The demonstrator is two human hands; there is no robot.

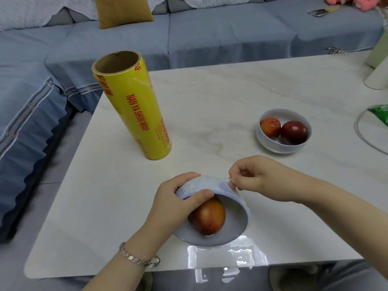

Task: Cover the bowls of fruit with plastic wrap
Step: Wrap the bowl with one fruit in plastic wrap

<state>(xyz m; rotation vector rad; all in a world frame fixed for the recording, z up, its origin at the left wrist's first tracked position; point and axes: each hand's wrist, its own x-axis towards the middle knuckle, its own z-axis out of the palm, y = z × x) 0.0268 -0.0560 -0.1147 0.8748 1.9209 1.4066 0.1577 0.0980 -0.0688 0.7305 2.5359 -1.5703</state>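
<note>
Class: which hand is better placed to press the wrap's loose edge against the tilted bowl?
Right: the right hand pinches the wrap at the wall of the tilted bowl; the left hand grips the rim, steadying it.

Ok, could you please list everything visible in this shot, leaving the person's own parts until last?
yellow roll of plastic wrap: one, yellow with red print, upright on the table's left
near white ceramic bowl: one, white, tilted toward the camera, near edge
red-orange round fruit: one, inside the near bowl
far white ceramic bowl: one, white, upright, on the right
dark red round fruits: two, inside the far bowl
clear plastic film: one sheet, clear, at the table's near edge
white marbled table: one, white, centre
blue fabric sofa: one, blue, behind and left
mustard cushion: one, on the sofa
green packet: one, right edge
silver bracelet: one, left wrist
left hand: grips the near bowl's rim
right hand: fingers pinch film at the bowl's outer wall
</note>
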